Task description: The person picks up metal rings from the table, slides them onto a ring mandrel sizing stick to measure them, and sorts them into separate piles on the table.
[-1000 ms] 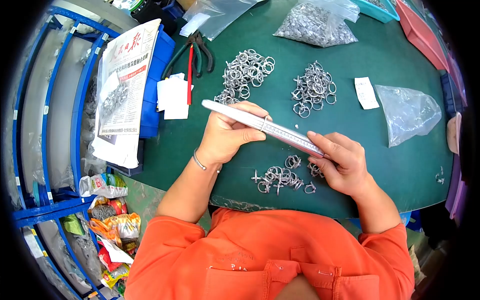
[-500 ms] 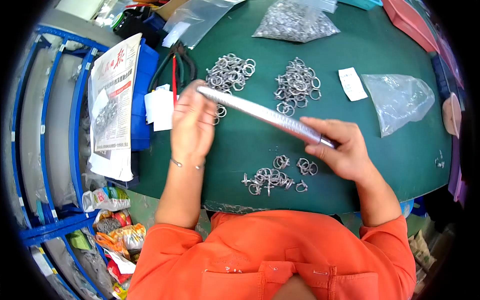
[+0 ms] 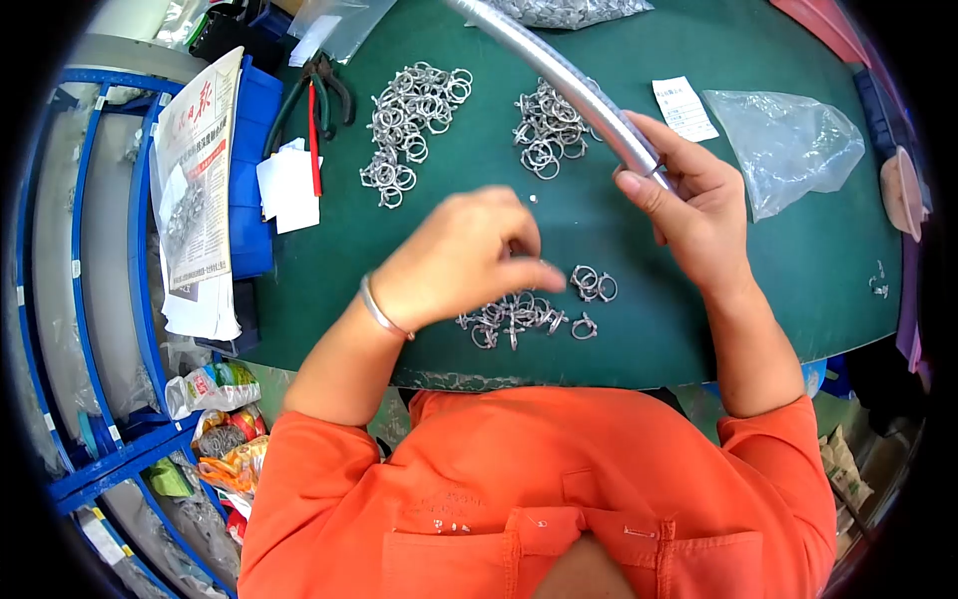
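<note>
My right hand is wrapped round the lower end of a silver tapered rod, which slants up and to the left. My left hand hangs over the near part of the table, thumb stretched to the right and the other fingers curled and blurred. Whether it holds anything is hidden. Just below and beyond it lies a small group of metal rings, with a few more rings to the right. Two larger ring piles lie farther back, one at left and one partly behind the rod.
Pliers, a red pen and white papers lie at the left beside a blue bin with newspaper. A paper slip and a clear bag are at right. A filled bag lies at the back.
The left hand has left the rod's tip and moved right and toward the near rings. The right hand has raised the rod, tilting it more steeply. The view has shifted.
</note>
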Motion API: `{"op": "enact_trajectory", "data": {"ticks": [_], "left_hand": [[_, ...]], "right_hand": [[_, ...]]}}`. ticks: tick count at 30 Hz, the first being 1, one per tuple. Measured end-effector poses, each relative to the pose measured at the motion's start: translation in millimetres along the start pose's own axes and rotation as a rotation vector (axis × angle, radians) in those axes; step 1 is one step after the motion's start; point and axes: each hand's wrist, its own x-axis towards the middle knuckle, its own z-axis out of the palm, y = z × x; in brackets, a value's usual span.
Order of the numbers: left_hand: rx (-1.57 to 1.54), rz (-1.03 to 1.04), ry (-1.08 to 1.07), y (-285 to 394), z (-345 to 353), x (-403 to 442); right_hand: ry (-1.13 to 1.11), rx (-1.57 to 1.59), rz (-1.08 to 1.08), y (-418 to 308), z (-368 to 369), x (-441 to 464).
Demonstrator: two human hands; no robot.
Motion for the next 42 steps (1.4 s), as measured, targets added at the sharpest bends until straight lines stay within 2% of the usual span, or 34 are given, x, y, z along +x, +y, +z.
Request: {"op": "enact_trajectory", "data": {"ticks": [5,7,11,14,18,22,24,25,26,27,30,32,36,42], "left_hand": [[-0.112,-0.070,-0.036,-10.1,7.6,-9.3],[-0.257,-0.180,-0.171,-13.2,-4.4,-11.3],[-0.304,-0.035,-0.031,-24.5,-2.4,-15.4],[-0.451,-0.157,-0.038,-28.6,-7.2,-15.1],[-0.424,-0.226,0.000,-29.3,-13.3,-15.9],[-0.251,-0.101,0.010,-43.4,-14.2,-19.5],[-0.638,-0.406,0.276,-40.9,-9.4,-17.1],[-0.688,-0.337,0.394,-43.8,-8.1,-16.3],[-0.721,-0.388,0.444,-44.9,-11.9,-16.5],[-0.839,-0.345,0.497,-49.0,-15.4,-17.8],[-1.309,-0.093,0.644,-66.0,-20.0,-19.9],[-1.405,-0.087,0.825,-66.0,-19.8,-15.9],[-1.573,0.033,0.795,-75.0,-25.9,-20.0],[-1.514,0.079,0.721,-80.3,-21.8,-21.5]], "right_hand": [[-0.033,-0.062,0.060,-2.3,2.5,-3.1],[-0.035,-0.072,0.084,-3.2,2.7,-2.9],[-0.037,-0.081,0.079,0.2,3.9,-3.1],[-0.049,-0.046,0.112,-0.9,4.9,-3.5],[-0.064,-0.077,0.136,-3.1,5.3,-4.8],[-0.071,-0.055,0.116,1.2,7.6,-4.3],[-0.074,-0.044,0.114,2.8,6.7,-5.5],[-0.073,-0.076,0.143,2.1,6.0,-5.3],[-0.074,-0.104,0.169,1.8,6.1,-4.7],[-0.087,-0.095,0.157,3.7,7.1,-4.8],[-0.093,-0.050,0.051,11.3,9.7,-6.3],[-0.133,-0.200,-0.073,13.9,9.4,-7.4],[-0.227,-0.321,-0.203,11.5,11.5,-7.1],[-0.265,-0.372,-0.282,5.9,12.4,-6.8]]}}
